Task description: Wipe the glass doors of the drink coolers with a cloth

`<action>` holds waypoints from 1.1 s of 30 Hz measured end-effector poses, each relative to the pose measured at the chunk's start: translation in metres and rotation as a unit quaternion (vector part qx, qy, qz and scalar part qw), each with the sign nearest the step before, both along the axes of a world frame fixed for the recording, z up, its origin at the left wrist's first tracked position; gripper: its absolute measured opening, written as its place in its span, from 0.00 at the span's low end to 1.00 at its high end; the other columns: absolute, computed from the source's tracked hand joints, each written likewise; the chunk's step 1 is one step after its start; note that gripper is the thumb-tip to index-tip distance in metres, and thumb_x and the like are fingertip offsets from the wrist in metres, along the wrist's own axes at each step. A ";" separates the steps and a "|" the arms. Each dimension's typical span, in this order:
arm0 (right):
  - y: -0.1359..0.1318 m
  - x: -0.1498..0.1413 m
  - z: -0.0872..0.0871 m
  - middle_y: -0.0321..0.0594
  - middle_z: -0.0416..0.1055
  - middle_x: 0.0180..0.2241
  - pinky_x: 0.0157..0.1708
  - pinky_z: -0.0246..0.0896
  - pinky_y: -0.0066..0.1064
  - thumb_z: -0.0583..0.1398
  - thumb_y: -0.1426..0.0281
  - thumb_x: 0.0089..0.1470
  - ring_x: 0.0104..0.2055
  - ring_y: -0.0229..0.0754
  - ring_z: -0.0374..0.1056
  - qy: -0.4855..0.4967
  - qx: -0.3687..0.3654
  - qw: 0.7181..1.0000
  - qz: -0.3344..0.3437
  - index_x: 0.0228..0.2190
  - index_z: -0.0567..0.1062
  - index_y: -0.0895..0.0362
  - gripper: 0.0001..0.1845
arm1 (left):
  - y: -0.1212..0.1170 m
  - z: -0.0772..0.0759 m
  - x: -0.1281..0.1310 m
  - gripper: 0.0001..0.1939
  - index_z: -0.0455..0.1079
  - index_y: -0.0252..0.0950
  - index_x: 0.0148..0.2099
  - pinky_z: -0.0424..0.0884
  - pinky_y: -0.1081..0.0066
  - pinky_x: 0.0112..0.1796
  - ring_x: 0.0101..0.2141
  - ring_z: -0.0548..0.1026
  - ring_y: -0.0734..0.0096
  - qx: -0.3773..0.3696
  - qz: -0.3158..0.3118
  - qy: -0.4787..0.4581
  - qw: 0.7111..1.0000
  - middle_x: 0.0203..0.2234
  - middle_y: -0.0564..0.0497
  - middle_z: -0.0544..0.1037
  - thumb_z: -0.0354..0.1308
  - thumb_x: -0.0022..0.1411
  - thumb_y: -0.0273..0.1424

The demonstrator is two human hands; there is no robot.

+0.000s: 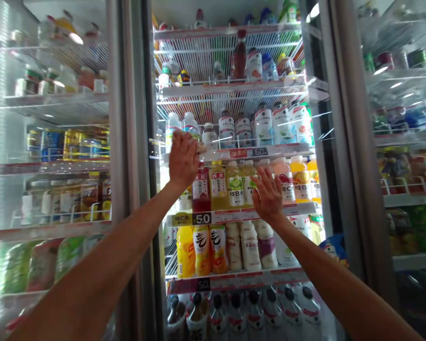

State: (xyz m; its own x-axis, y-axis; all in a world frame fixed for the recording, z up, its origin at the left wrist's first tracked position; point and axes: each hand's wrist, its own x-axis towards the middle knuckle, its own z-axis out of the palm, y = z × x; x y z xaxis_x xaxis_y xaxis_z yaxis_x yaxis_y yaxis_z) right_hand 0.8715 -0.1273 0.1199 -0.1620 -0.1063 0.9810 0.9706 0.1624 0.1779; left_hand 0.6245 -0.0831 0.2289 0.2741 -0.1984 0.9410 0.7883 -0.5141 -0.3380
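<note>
I face an open drinks fridge. My left hand (182,158) reaches up to the front rail of a wire shelf (234,152). Its fingers are pressed together over the lower part of a pale bottle (190,124), and what they grip is hidden. My right hand (268,192) is lower and to the right, open with fingers spread. It rests against the row of yellow and pink bottles (234,184), nearest a pink-labelled one (287,182). A dark red bottle (201,189) stands just below my left wrist.
Price strips (201,218) run along the shelf fronts. More bottles fill the shelves above and below (234,246). A closed glass door (49,166) with cans and bottles behind it is on the left. The open door's frame (344,142) and another fridge are on the right.
</note>
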 end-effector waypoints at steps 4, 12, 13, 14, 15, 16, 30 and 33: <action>-0.004 0.001 0.001 0.43 0.52 0.61 0.61 0.40 0.45 0.50 0.72 0.54 0.64 0.44 0.45 -0.013 0.004 1.000 0.006 0.51 0.64 0.55 0.22 | -0.003 -0.016 0.012 0.20 0.60 0.37 0.57 0.46 0.61 0.61 0.62 0.43 0.69 0.022 0.036 0.285 0.958 0.59 0.51 0.58 0.44 0.63 0.31; -0.005 0.019 -0.006 0.47 0.51 0.61 0.61 0.38 0.48 0.51 0.71 0.54 0.64 0.46 0.42 0.025 0.020 0.999 -0.017 0.52 0.64 0.57 0.22 | 0.005 0.012 0.011 0.22 0.58 0.32 0.57 0.45 0.52 0.60 0.63 0.35 0.59 0.059 0.019 -0.017 0.998 0.62 0.44 0.50 0.45 0.62 0.30; -0.004 0.019 -0.007 0.46 0.51 0.61 0.61 0.38 0.48 0.51 0.71 0.54 0.64 0.46 0.42 0.017 0.019 1.000 -0.015 0.52 0.63 0.57 0.23 | 0.002 0.004 0.021 0.21 0.59 0.33 0.57 0.46 0.52 0.60 0.63 0.35 0.59 0.062 0.022 0.048 0.997 0.62 0.45 0.50 0.46 0.62 0.30; -0.004 0.019 -0.007 0.45 0.51 0.61 0.61 0.37 0.48 0.51 0.72 0.53 0.64 0.45 0.42 0.007 0.018 1.000 -0.012 0.52 0.63 0.56 0.23 | -0.002 -0.004 0.030 0.21 0.58 0.35 0.57 0.47 0.54 0.60 0.63 0.36 0.61 0.067 0.027 0.138 0.988 0.62 0.47 0.51 0.46 0.62 0.30; -0.005 0.019 -0.008 0.45 0.51 0.61 0.61 0.37 0.48 0.51 0.72 0.53 0.64 0.45 0.42 -0.001 0.018 1.000 -0.010 0.53 0.63 0.55 0.23 | -0.005 -0.011 0.037 0.21 0.58 0.37 0.58 0.48 0.56 0.60 0.63 0.38 0.63 0.071 0.031 0.237 0.968 0.61 0.50 0.52 0.46 0.62 0.30; -0.005 0.019 -0.007 0.45 0.51 0.61 0.61 0.37 0.48 0.51 0.72 0.53 0.64 0.45 0.43 -0.005 0.017 1.000 -0.008 0.53 0.62 0.55 0.24 | -0.008 -0.015 0.041 0.21 0.58 0.40 0.58 0.49 0.57 0.60 0.63 0.40 0.65 0.072 0.035 0.323 0.943 0.61 0.52 0.53 0.46 0.62 0.30; -0.016 0.028 -0.008 0.43 0.53 0.60 0.60 0.41 0.46 0.50 0.71 0.54 0.63 0.44 0.47 0.038 0.001 0.999 0.004 0.51 0.63 0.54 0.22 | -0.012 -0.022 0.035 0.20 0.59 0.41 0.57 0.50 0.60 0.60 0.62 0.43 0.67 0.069 0.026 0.418 0.906 0.60 0.51 0.55 0.47 0.61 0.31; -0.018 0.029 -0.007 0.43 0.53 0.60 0.60 0.42 0.46 0.50 0.72 0.54 0.62 0.44 0.48 0.046 0.005 0.999 0.006 0.51 0.64 0.55 0.22 | -0.001 0.003 0.018 0.20 0.61 0.36 0.56 0.49 0.56 0.60 0.63 0.41 0.61 0.057 0.001 0.157 0.986 0.62 0.46 0.50 0.48 0.61 0.30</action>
